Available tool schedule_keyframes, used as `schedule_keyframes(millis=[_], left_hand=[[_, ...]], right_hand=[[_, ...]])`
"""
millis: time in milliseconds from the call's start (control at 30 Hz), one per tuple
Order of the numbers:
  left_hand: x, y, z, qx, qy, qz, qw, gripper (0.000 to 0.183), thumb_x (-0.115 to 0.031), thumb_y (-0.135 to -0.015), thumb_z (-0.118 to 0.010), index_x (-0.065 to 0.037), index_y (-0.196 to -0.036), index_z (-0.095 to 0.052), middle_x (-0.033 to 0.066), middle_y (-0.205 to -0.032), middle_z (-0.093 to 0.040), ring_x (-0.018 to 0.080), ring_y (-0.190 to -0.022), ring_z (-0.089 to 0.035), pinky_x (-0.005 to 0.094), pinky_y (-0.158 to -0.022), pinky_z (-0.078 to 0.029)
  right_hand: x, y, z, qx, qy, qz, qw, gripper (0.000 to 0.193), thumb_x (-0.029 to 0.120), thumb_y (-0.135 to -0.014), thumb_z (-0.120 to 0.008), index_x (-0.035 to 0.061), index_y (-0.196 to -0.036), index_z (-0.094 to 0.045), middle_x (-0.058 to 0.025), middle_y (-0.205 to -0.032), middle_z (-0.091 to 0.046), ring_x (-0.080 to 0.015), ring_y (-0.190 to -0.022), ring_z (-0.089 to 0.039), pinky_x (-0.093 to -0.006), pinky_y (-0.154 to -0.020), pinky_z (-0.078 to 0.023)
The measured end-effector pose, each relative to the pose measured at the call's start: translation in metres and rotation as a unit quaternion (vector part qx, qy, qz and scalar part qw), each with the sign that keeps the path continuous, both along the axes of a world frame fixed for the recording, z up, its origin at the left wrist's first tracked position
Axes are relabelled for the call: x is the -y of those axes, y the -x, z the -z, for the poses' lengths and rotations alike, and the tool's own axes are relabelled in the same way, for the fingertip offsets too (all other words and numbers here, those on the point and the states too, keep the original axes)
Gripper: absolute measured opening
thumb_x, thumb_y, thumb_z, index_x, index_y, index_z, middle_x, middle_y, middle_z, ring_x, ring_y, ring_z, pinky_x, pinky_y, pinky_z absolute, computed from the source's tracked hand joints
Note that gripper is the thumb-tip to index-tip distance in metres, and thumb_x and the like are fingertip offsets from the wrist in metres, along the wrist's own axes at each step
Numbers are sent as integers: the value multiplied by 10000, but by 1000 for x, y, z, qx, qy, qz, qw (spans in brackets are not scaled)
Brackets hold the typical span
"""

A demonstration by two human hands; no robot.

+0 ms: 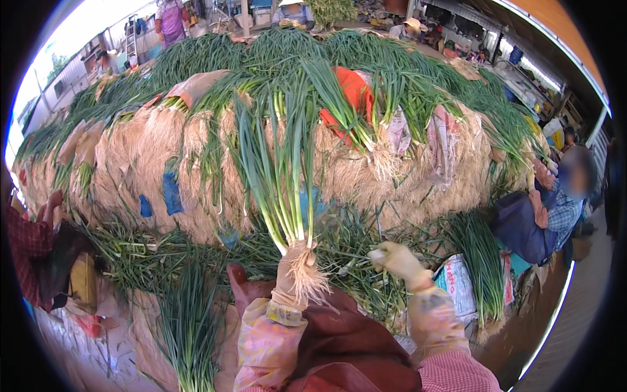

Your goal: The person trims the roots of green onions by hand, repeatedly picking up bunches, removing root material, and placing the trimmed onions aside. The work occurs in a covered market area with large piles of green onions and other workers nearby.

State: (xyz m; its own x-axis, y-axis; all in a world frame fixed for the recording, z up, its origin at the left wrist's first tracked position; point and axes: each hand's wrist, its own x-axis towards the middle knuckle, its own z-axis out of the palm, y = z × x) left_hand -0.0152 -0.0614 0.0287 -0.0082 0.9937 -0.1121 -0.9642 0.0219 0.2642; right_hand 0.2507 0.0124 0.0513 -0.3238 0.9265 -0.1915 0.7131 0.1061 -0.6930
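Observation:
In my gloved left hand (285,281) is a bunch of green onions (279,176). The fingers wrap round it just above the pale, hairy roots (308,271), which hang over the hand, and the long green leaves stand up and fan out. My gloved right hand (395,260) is apart from the bunch, to its right, over loose leaf scraps (356,245). Its fingers are curled in; whether anything small is in them is hidden. A dark red apron (356,346) covers my lap between the forearms.
A high heap of green onions (274,52) stands ahead, roots (144,153) facing me. Piles of green onions lie at my left (189,320) and right (480,261), the latter beside a white printed sack (457,287). People sit close at left (29,242) and right (535,215); others are behind the heap.

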Motion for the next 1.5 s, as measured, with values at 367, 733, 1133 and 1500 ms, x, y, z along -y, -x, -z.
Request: schedule_keyframes(millis=[367,733,1133,1500], left_hand=[[7,3,6,-21,-54,52,997,355,-129,-946,-549,18,-1265,-496,118,-1023,-599,143,-624,-488,226,-524,-447],[4,3,0,-222,127,-41,966,186,-115,-905,-623,-17,-1062,-645,37,-872,-672,106,-696,-614,214,-602,-477],[3,3,6,-129,66,26,989,265,-134,-895,-625,-13,-1131,-610,55,-914,-653,132,-730,-606,235,-603,-482],[7,7,-6,-49,-38,-23,998,482,-92,-880,-595,-41,-1344,-475,110,-1031,-653,235,-883,-660,325,-695,-563]], right_hand=[[-60,161,-15,-399,221,-45,889,406,445,-969,-550,77,-1057,-698,1,-880,-704,-83,-587,-539,-217,-507,-380],[-27,176,28,-17,-185,-13,983,253,268,-870,-599,37,-815,-685,-195,-814,-687,-374,-806,-667,-415,-721,-527],[-15,107,13,-315,126,-98,936,583,525,-977,-475,109,-1385,-454,-49,-995,-645,-105,-668,-632,-239,-514,-437],[-10,35,11,-270,274,-75,920,404,352,-981,-558,1,-833,-692,-5,-580,-564,-50,-400,-404,-217,-354,-317]])
